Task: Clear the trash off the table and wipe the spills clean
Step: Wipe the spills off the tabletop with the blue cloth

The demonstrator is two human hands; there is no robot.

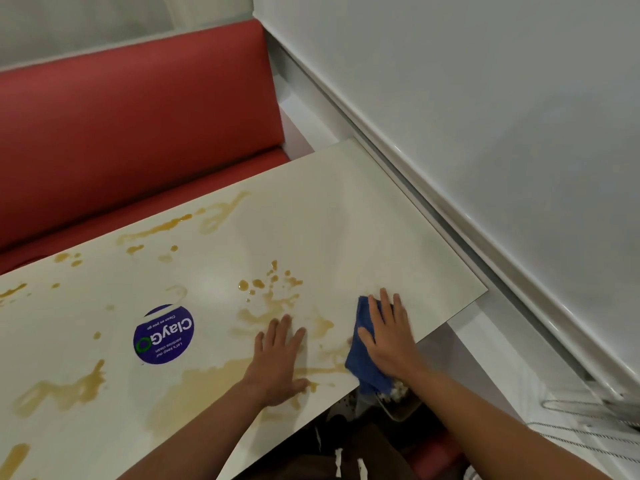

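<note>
Spills [273, 306] of brown liquid covered most of the white table [346, 209], w/ streaks along the far edge, a pool near the front edge and spatter at centre. I noted no trash on the tabletop. Blue cloth [362, 362] lay at the near right edge, partly overhanging it. Right hand [388, 336] pressed flat on the cloth, fingers straight and spread, gripping nothing. Left hand [277, 362] lay palm-down, fingers extended, directly in the wet patch. Purple round sticker [163, 335] sat left of centre. Risks, in my judgement: cloth could slip off the edge since nothing pinched it; liquid pushed rightward could run over the edge toward whatever sat below, approx. a tray [398, 403]; left palm could smear the spill; far streaks could drip onto the red bench [138, 133].
</note>
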